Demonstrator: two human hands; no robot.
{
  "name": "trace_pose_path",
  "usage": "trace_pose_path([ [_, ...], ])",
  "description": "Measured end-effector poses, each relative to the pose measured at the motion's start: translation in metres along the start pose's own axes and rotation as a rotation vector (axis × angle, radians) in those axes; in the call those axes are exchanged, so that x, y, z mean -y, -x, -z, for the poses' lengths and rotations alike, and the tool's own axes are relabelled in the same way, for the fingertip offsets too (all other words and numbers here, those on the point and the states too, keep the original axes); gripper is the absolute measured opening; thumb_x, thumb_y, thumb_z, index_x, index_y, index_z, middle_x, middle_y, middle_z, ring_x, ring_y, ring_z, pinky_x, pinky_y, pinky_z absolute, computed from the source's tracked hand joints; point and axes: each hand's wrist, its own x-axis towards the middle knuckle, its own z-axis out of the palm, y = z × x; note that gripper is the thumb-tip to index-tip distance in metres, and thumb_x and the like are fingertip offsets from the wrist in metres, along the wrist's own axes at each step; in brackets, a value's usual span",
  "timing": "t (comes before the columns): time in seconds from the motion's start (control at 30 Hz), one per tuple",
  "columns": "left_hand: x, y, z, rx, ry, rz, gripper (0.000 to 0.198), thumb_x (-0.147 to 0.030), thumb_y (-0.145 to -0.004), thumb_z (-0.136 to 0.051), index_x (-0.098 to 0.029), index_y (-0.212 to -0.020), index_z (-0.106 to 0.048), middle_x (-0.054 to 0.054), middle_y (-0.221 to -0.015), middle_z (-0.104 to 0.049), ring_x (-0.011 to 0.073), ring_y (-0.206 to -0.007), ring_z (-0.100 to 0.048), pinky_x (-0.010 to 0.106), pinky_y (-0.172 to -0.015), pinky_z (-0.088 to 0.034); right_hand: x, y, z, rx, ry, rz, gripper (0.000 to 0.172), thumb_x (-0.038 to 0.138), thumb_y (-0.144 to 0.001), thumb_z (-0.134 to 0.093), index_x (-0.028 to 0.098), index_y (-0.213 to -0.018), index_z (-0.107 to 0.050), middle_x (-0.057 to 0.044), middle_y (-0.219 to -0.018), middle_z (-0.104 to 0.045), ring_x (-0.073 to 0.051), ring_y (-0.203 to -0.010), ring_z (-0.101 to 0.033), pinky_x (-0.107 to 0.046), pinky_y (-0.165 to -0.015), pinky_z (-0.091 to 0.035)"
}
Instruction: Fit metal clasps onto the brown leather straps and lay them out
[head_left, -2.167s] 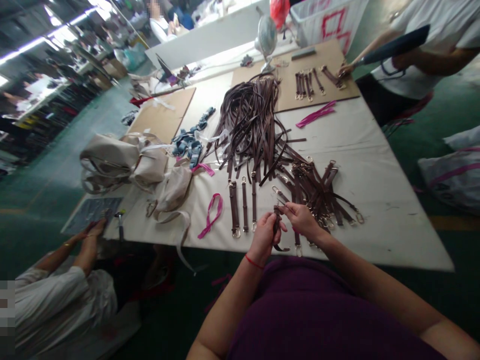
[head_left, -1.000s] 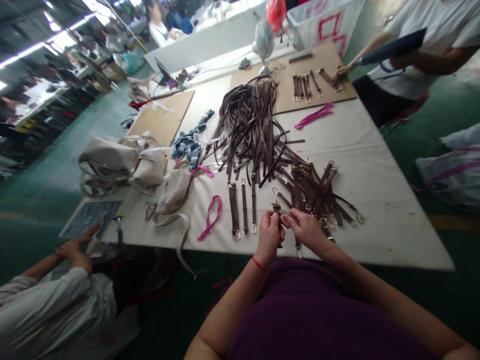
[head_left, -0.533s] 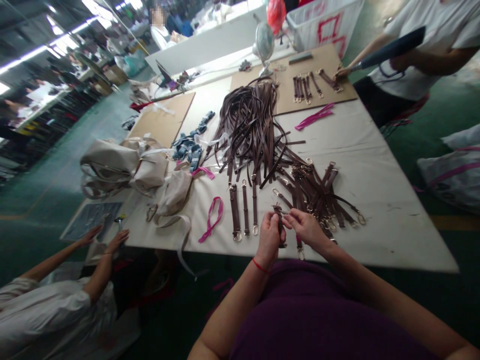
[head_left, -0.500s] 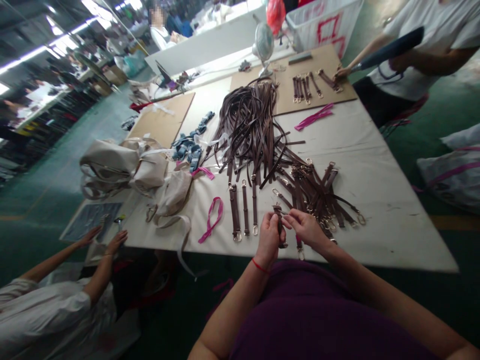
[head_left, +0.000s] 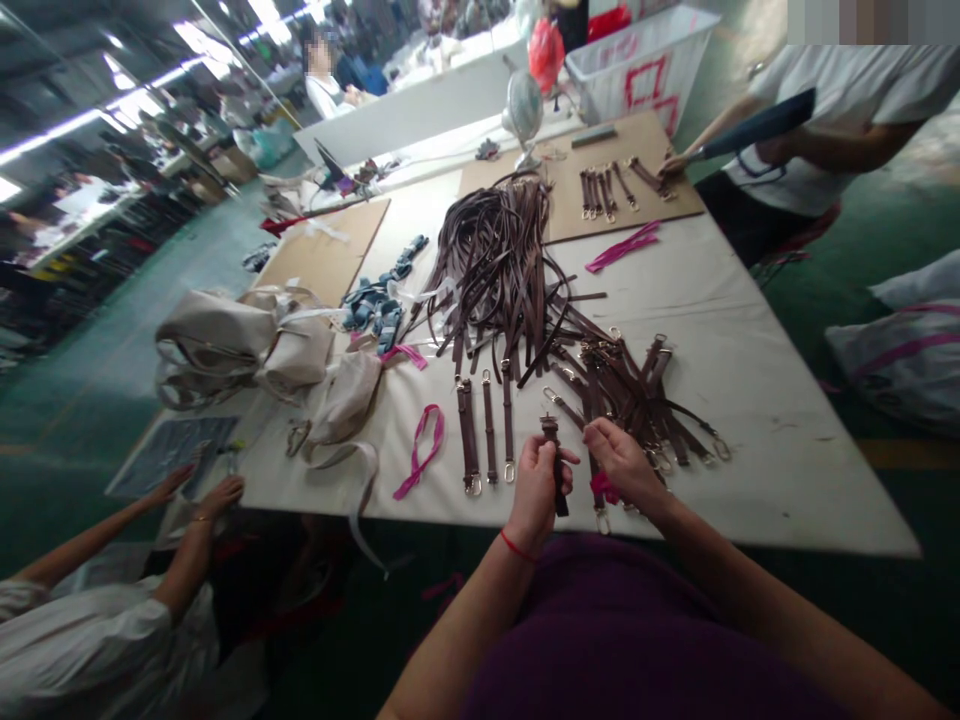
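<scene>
Holding leather strap (head_left: 552, 428) upright, left hand (head_left: 534, 490)

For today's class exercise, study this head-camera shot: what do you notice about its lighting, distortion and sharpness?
In the head view, wide-angle distortion splays the white table and tilts the room; the ceiling lights flare into glare at upper left; the purple top sinks into shadow at the bottom; the left hand and its brown strap stay fairly sharp.

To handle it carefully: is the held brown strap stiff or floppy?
The brown strap in the left hand is probably floppy: the pile of similar straps droops in curves. Metal clasps on laid-out straps suggest a heavier end that may swing.
</scene>
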Motion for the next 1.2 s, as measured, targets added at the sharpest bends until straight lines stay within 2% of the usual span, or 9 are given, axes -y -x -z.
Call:
trace_pose_path([
  [0.17,0.0,0.003,-0.004,0.022,-0.02,0.093,0.027,-0.031,-0.077,-0.065,-0.017,-0.095,-0.05,0.001,-0.077,-0.064,0.009,-0.057,-0.057,0.02,-0.053,-0.049,0.0,-0.017,-0.012,0.101,-0.268,-0.093,0.033,0.05,-0.078,-0.067,0.019,-0.084,-0.058,0.003,-0.071,-0.056,-0.009,-0.054,-0.049,-0.021,-0.047,-0.039],
  [0.27,-0.002,0.005,-0.004,0.101,0.034,0.162,0.036,-0.041,-0.078,-0.065,-0.016,-0.102,-0.054,0.002,-0.072,-0.064,0.0119,-0.057,-0.06,0.026,-0.058,-0.054,0.0,-0.022,-0.014,0.209,-0.369,-0.206,0.037,0.053,-0.074,-0.069,0.019,-0.079,-0.055,0.007,-0.057,-0.051,-0.006,-0.038,-0.039,-0.02,-0.034,-0.031],
  [0.37,-0.005,0.004,0.0,0.137,0.08,0.253,0.043,-0.054,-0.083,-0.058,-0.012,-0.094,-0.058,0.008,-0.071,-0.065,0.0176,-0.061,-0.065,0.031,-0.061,-0.056,0.0,-0.024,-0.01,0.344,-0.396,-0.235,0.041,0.056,-0.073,-0.069,0.019,-0.077,-0.052,0.009,-0.05,-0.046,-0.005,-0.034,-0.034,-0.018,-0.031,-0.027],
  [0.5,-0.006,0.003,0.006,0.134,0.061,0.317,0.044,-0.053,-0.087,-0.052,-0.01,-0.088,-0.06,0.012,-0.074,-0.068,0.0197,-0.062,-0.067,0.034,-0.064,-0.056,-0.001,-0.025,-0.008,0.412,-0.362,-0.272,0.045,0.06,-0.073,-0.067,0.019,-0.076,-0.048,0.009,-0.048,-0.045,-0.003,-0.032,-0.031,-0.017,-0.029,-0.024],
  [0.6,-0.004,0.003,0.006,0.09,0.079,0.294,0.043,-0.051,-0.09,-0.047,-0.011,-0.088,-0.061,0.011,-0.076,-0.068,0.0185,-0.062,-0.066,0.035,-0.066,-0.056,-0.002,-0.021,-0.011,0.281,-0.311,-0.261,0.044,0.062,-0.077,-0.061,0.02,-0.079,-0.048,0.01,-0.048,-0.04,-0.005,-0.032,-0.03,-0.018,-0.03,-0.026],
  [0.73,0.0,0.002,0.003,0.057,0.057,0.26,0.046,-0.052,-0.09,-0.043,-0.01,-0.086,-0.062,0.011,-0.076,-0.068,0.0184,-0.063,-0.066,0.035,-0.066,-0.056,-0.002,-0.008,-0.012,0.028,-0.092,-0.106,0.036,0.057,-0.084,-0.054,0.021,-0.083,-0.053,0.004,-0.061,-0.051,-0.01,-0.047,-0.046,-0.022,-0.041,-0.038],
  [0.83,0.004,0.001,0.0,0.004,0.018,0.227,0.043,-0.051,-0.09,-0.046,-0.011,-0.092,-0.063,0.01,-0.081,-0.068,0.0178,-0.065,-0.065,0.034,-0.064,-0.056,0.002,-0.003,-0.01,-0.018,0.15,0.045,0.029,0.048,-0.086,-0.055,0.02,-0.079,-0.057,0.0,-0.072,-0.056,-0.014,-0.063,-0.054,-0.026,-0.056,-0.043],
  [0.93,0.007,0.001,-0.003,-0.018,-0.033,0.173,0.042,-0.05,-0.09,-0.047,-0.012,-0.097,-0.063,0.011,-0.088,-0.069,0.0185,-0.073,-0.065,0.032,-0.063,-0.055,0.006,-0.004,-0.011,-0.078,0.344,0.136,0.02,0.038,-0.084,-0.06,0.019,-0.078,-0.059,-0.002,-0.078,-0.057,-0.016,-0.07,-0.054,-0.028,-0.066,-0.042],
  [1.2,0.009,-0.001,0.0,0.047,-0.159,0.084,0.044,-0.052,-0.089,-0.05,-0.011,-0.093,-0.066,0.01,-0.086,-0.069,0.0172,-0.073,-0.064,0.025,-0.06,-0.052,0.006,-0.005,-0.012,-0.079,0.473,0.267,0.013,0.027,-0.089,-0.051,0.02,-0.079,-0.057,-0.005,-0.081,-0.056,-0.019,-0.075,-0.054,-0.029,-0.07,-0.041],
])
